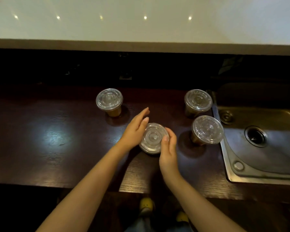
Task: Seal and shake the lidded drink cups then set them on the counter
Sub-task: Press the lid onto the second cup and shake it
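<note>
- The dark counter (57, 131) holds four lidded cups; yours, the middle cup (153, 138), stands nearest you.
- Your left hand (135, 129) and right hand (168, 151) flank it, fingers spread, neither gripping.
- Close both palms on the lid rim and press evenly until it seats.

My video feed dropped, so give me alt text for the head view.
Both open hands, left hand and right hand, flank the nearest lidded cup on a dark wooden counter. Three other lidded cups stand behind and to the right, beside a steel sink.
</note>
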